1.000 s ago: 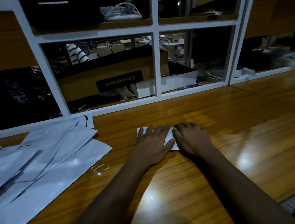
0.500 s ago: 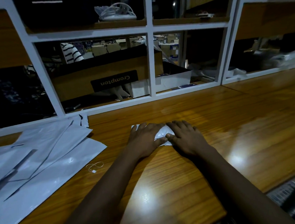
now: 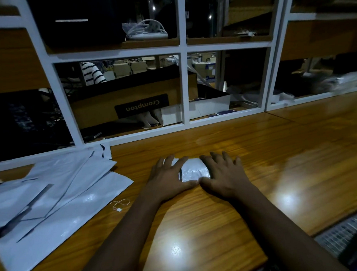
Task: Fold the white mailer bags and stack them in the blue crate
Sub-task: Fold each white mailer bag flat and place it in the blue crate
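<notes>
Your left hand (image 3: 169, 179) and right hand (image 3: 222, 175) press flat, fingers spread, on the folded white mailer bag (image 3: 193, 171) mid-bench (image 3: 286, 151), thumbs nearly touching at its near edge.

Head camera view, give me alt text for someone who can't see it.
The left hand and right hand press flat on a folded white mailer bag on a wooden table. Unfolded mailers lie piled to its left.

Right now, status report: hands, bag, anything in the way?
Left hand and right hand flat, pressing the folded mailer bag. Unfolded bags piled left. Blue crate not in view.
</notes>
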Demonstrator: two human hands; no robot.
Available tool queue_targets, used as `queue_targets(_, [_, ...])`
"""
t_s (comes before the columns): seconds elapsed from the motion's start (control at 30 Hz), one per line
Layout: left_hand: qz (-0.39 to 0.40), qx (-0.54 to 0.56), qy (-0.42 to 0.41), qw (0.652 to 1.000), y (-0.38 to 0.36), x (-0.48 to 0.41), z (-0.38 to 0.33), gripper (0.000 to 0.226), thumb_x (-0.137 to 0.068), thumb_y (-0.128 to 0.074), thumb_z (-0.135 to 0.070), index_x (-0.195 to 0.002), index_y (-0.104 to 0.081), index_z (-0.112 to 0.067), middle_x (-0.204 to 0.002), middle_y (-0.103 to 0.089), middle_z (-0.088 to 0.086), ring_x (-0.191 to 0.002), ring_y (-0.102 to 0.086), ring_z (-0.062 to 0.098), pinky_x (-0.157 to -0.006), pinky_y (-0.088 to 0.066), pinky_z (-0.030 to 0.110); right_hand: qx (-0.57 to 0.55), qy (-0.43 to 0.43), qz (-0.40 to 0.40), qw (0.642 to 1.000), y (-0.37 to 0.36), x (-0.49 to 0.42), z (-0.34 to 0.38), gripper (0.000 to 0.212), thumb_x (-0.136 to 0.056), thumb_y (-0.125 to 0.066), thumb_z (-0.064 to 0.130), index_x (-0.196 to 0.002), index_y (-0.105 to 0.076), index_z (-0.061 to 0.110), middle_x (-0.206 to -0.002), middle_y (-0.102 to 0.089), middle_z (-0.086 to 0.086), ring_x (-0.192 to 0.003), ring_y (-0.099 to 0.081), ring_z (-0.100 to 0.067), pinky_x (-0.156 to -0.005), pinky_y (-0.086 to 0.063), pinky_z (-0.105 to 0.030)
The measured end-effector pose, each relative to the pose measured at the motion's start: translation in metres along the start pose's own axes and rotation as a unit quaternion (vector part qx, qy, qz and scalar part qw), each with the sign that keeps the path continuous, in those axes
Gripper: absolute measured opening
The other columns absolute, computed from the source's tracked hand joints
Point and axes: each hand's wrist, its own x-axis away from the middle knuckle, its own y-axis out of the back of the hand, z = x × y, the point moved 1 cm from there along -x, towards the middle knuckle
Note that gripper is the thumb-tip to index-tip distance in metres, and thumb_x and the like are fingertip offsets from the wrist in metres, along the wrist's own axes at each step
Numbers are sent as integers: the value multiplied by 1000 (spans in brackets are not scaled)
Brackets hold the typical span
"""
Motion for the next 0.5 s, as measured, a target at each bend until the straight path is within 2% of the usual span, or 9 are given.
queue_targets(0.1, [-42, -19, -23, 999, 3, 0, -11, 79, -82, -49, -77, -151, -24, -45, -160, -23, -2, -143, -24, 28, -114, -24, 45, 15, 50, -55, 997, 0, -1, 14, 85, -77, -8, 65, -151, -33, 30, -158, -35, -4, -143, -29, -30, -112, -21, -54])
queue_targets(0.2, [-52, -34, -41, 997, 1, 2, -19, 67, -90, -46, -66, -150, -27, -43, -157, -29, -3, -139, -28, 28, -109, -26, 43, 31, 81, -77, 993, -9, -7, 16, 72, -89, -10, 52, -144, -44, 19, -144, -52, -7, -123, -50, -33, -99, -38, -50])
queue_targets(0.3, [-55, -14, -43, 997, 2, -1, -14, 53, -98, -40, -55, -149, -30, -43, -154, -32, -7, -137, -29, 24, -106, -25, 42, 70, 76, -53, 993, -19, -13, 6, 70, -92, -8, 48, -137, -50, 16, -138, -56, -9, -115, -53, -38, -91, -37, -48])
queue_targets(0.4, [-87, 42, -36, 995, 2, -4, -9, 45, -102, -40, -43, -147, -38, -38, -152, -36, -3, -136, -33, 22, -109, -30, 41, 77, 51, -112, 989, -18, -11, 5, 56, -89, -17, 43, -110, -60, 13, -109, -63, -11, -90, -55, -37, -77, -36, -46])
queue_targets(0.43, [-107, 66, -37, 991, 1, -5, -9, 44, -102, -43, -40, -145, -43, -36, -150, -38, -2, -135, -36, 22, -109, -32, 42, 78, 45, -126, 988, -16, -11, 7, 51, -89, -18, 42, -102, -58, 13, -105, -62, -11, -86, -53, -35, -75, -34, -44])
queue_targets(0.5, [-149, 87, -40, 984, 0, -6, -13, 41, -99, -50, -36, -140, -51, -32, -148, -39, 0, -132, -41, 22, -108, -36, 42, 58, 42, -134, 988, -14, -12, 8, 50, -89, -18, 45, -101, -55, 14, -110, -59, -9, -90, -50, -32, -76, -31, -40])
